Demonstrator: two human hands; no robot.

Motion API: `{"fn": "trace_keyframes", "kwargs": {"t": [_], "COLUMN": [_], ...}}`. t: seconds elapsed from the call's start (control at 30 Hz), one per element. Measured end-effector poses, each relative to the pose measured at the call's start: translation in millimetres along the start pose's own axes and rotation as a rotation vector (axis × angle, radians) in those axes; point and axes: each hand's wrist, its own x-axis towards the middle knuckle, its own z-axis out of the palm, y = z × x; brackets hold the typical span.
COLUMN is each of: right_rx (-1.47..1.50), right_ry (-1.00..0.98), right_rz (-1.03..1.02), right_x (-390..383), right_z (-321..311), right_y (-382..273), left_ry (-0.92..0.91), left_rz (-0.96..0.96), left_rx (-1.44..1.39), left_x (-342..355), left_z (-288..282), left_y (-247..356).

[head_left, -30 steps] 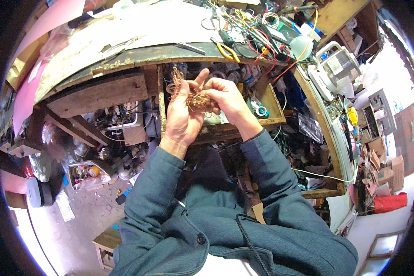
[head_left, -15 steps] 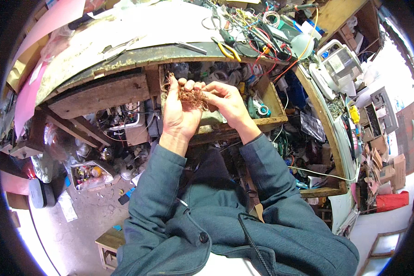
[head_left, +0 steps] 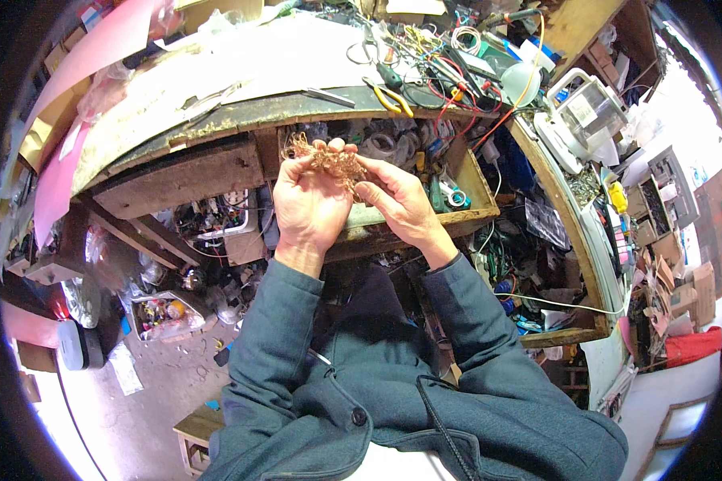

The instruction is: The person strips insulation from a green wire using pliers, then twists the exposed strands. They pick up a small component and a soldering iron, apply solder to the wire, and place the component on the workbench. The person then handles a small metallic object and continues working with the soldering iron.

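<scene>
A loose tangle of fine copper-coloured wire rests in my left hand, which faces palm up with its fingers curled round it. My right hand grips the right side of the same tangle, thumb in front. Both hands are over an open wooden drawer holding rolls, small tools and other jumbled items, some hidden behind the hands.
Above the drawer, a cluttered bench bears yellow-handled pliers, a metal rod and tangled cables. A white appliance stands right. A bin of oddments and a wooden stool are low at left.
My hands have shifted slightly down, with the left palm opening further upward. The wire tangle has changed shape and now lies flatter across the fingers. The view has shifted a little.
</scene>
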Motion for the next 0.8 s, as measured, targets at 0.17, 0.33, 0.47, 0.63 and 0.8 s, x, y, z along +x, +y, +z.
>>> {"fn": "trace_keyframes", "kwargs": {"t": [0.17, 0.33, 0.47, 0.63, 0.8], "right_rx": [0.539, 0.828, 1.054, 0.913, 0.085], "right_ry": [-0.107, -0.014, 0.002, 0.075, 0.355], "right_rz": [0.152, 0.148, 0.207, 0.201, 0.094], "right_x": [-3, -9, -13, -15, -17], "right_z": [-5, 10, 15, 20, 44], "right_y": [3, 8, 7, 10, -19], "left_ry": [-0.001, 0.067, 0.113, 0.136, 0.144], "left_rz": [0.107, 0.164, 0.185, 0.214, 0.381], "left_rx": [0.181, 0.358, 0.404, 0.426, 0.592], "left_x": [0, 1, 1, 2, 9], "left_z": [6, 16, 21, 22, 25], "left_y": [-3, -10, -14, -12, -19]}}
